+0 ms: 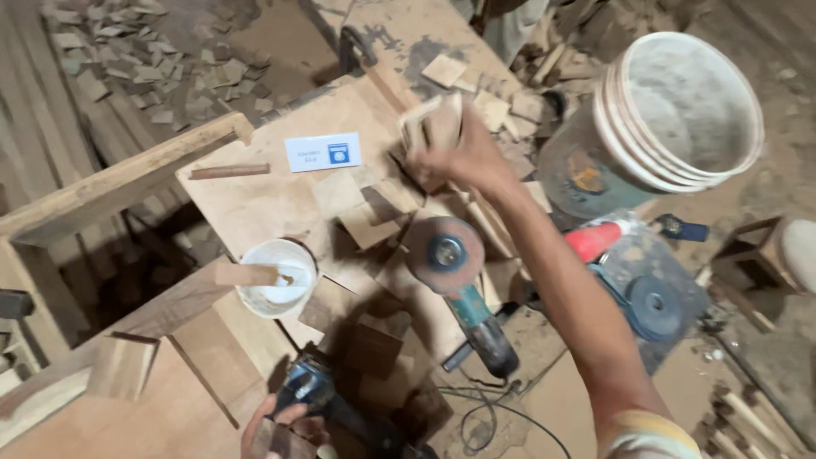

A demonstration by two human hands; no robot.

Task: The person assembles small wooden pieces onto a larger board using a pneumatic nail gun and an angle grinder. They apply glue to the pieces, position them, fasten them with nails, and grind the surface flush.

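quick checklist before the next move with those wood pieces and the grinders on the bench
1. Right hand grips the small pale wood blocks: ok.
2. Left hand rests on a dark blue power tool at the bench edge; firm grip: cannot tell.
3. Teal angle grinder with round sanding disc lies disc-up under the right forearm: not ok.
4. Black cable loops loose near the bench edge: not ok.
5. Small white bowl with a wooden stick sits upright: ok.
6. Large white plastic bucket stands apart from the hands: ok.
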